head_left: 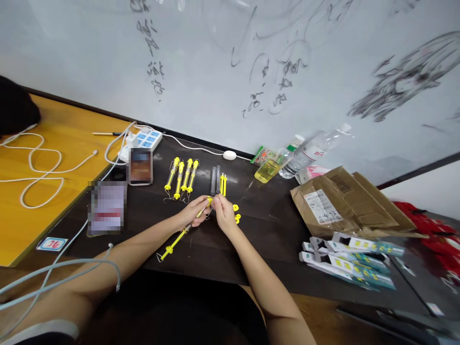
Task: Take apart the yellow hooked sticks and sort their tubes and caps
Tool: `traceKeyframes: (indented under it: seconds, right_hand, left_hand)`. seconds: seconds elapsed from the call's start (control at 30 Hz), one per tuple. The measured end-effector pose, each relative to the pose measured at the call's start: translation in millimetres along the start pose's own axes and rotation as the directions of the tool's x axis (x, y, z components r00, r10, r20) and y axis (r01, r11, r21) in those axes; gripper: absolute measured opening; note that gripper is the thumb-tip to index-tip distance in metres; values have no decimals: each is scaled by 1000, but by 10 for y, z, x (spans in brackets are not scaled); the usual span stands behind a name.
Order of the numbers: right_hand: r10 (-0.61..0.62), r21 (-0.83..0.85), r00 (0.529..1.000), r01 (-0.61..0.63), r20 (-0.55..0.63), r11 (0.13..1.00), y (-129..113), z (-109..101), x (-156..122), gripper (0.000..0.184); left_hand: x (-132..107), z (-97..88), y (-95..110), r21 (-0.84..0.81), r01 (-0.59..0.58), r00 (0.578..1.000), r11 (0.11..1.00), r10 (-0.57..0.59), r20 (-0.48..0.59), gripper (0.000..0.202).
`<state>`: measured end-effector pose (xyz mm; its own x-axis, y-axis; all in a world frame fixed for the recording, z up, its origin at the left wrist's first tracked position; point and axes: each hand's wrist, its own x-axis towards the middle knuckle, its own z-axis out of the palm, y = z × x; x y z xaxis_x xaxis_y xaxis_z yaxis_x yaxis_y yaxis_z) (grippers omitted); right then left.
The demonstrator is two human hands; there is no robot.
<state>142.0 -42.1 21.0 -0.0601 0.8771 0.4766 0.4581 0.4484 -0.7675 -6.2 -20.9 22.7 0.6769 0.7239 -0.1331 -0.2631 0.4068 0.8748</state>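
Note:
A yellow spring scale with a clear tube slants across the front of the dark table, a hook at its lower end. My left hand is closed around its upper part. At the top end, by the yellow cap, the fingers of my right hand are pinched together; what exactly they grip there is partly hidden. Several similar spring scales lie side by side behind my left hand. Beyond my hands are dark grey tubes and thin yellow rods. Small yellow caps lie just right of my right hand.
Left are a power strip, a phone and loose white cables. Two bottles stand at the back right, beside a cardboard package. Opened small boxes lie in front of it. A whiteboard borders the table.

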Motion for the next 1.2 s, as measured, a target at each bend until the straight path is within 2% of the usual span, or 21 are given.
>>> traceKeyframes:
  seconds: [0.13,0.27,0.47,0.53,0.73,1.2]
  right_hand:
    - [23,-59,1000,-23,1,998,10,-14,-7,33]
    - [42,-72,999,-42,-2,996,-6,-27,2,34]
    - [129,149,991,-125,-18,981,-42,58,58,35]
    - [131,167,991,-130,3,977,-41,112,86,35]
    - [93,78,994,-97,52,992,-8,218,191,34]
    - [162,4,980,-164,115,986,-37,168,257,33]
  left_hand:
    - [17,33,-67,44,-26,999,999,27,-33,42]
    - [35,25,-93,68,-29,999,997,31,-22,41]
    - [12,-6,-30,46,-9,999,999,11,-39,33]
    - [11,-26,-17,39,-26,998,999,28,-58,34]
    - [69,-109,-45,67,-70,989,995,78,-128,37]
    - [67,-94,-79,145,-41,991,989,58,-121,38]
